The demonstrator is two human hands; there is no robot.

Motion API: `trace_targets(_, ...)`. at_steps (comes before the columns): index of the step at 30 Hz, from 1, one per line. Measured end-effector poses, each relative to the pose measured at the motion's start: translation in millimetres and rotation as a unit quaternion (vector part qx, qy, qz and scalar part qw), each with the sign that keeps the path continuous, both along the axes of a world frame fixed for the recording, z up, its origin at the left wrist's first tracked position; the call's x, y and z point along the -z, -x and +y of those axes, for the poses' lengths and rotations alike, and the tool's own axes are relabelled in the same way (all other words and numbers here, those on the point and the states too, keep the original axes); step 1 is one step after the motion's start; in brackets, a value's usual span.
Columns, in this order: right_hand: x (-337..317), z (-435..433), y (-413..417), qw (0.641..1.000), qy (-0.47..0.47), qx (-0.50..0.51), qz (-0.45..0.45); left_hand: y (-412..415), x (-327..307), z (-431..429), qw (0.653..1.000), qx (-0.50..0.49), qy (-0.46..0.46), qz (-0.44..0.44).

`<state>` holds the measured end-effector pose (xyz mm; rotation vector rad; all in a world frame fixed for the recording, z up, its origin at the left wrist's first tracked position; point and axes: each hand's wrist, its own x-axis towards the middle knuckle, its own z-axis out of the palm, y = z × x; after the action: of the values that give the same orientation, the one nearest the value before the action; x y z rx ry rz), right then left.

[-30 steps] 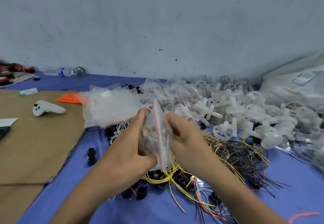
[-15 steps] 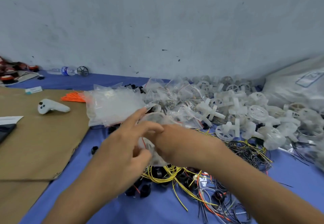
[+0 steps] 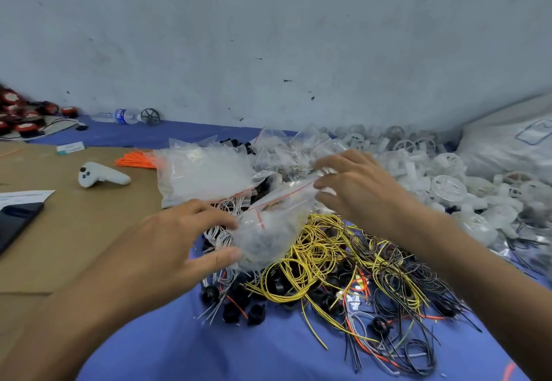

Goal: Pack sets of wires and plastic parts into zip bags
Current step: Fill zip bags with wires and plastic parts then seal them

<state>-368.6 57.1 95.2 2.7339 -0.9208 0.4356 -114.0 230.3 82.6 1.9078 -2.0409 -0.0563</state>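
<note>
Presently, item one: zip bag [image 3: 274, 225], clear plastic, stuffed full, lying between the two hands. Its long axis slants from the left hand [image 3: 179, 243] at the near end, up and away to the right hand [image 3: 361, 192] at the far end. The red zip strip [image 3: 286, 194] runs along the upper far edge, with the mouth turned toward the right hand's fingertips. A short red mark shows on the side by the left index finger. Contents: pale and crumpled, a blur of wire and dark bits that cannot be told apart.

Grip: the left hand is spread with fingers nearly straight. Its thumb and index tips touch the bag's near end from below and above, resting rather than clasping. The right hand is likewise loose, fingers fanned, tips at the zip corner. Whether they touch it or stand just off it I cannot tell.

Beneath the bag and the right wrist: yellow wires [image 3: 316, 249], looped and tangled with black wires [image 3: 418, 279] that run out past the right forearm. Below the left thumb: black plastic parts [image 3: 257, 313]. Under the left fingers: white wires [image 3: 230, 206]. Beyond the right hand: a heap of white plastic wheels [image 3: 448, 185] against a white sack [image 3: 507, 153]. Beyond the left fingers: a big bag of empty zip bags [image 3: 203, 171], just beside the strip.

Room: outward of the left hand lies a cardboard sheet [image 3: 89, 231], bearing a white controller [image 3: 101, 175] and, at its outer edge, a phone [image 3: 15, 222]. Beneath both forearms: bare blue cloth [image 3: 194, 350].
</note>
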Motion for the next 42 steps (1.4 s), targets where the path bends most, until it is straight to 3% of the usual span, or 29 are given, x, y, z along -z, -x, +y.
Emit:
trace_targets(4,-4,-3,0,0.994,-0.083,-0.036,-0.058,1,-4,-5,0.998,0.016,0.055,0.011)
trace_targets(7,-17,5,4,0.987,-0.117,-0.049,-0.097,-4,-14,-8,0.987,-0.008,0.145,0.070)
trace_targets(11,-36,19,10,0.964,-0.136,-0.078,-0.214,-5,-27,-12,0.964,-0.012,0.217,0.156)
trace_targets(16,-38,31,29,0.929,-0.187,-0.067,-0.313,5,-27,-18,0.949,0.002,0.224,0.223)
trace_targets(24,7,43,55,0.918,-0.286,-0.021,-0.276,25,28,-20,0.939,0.052,0.142,0.309)
trace_targets(35,-3,54,50,0.914,-0.293,-0.012,-0.280,33,35,-21,0.896,0.038,0.182,0.404)
trace_targets(37,-10,64,42,0.929,-0.254,-0.028,-0.267,37,32,-18,0.896,0.048,0.179,0.403)
trace_targets(42,-23,93,-2,0.983,-0.128,-0.084,-0.100,50,29,-10,0.915,0.057,0.178,0.359)
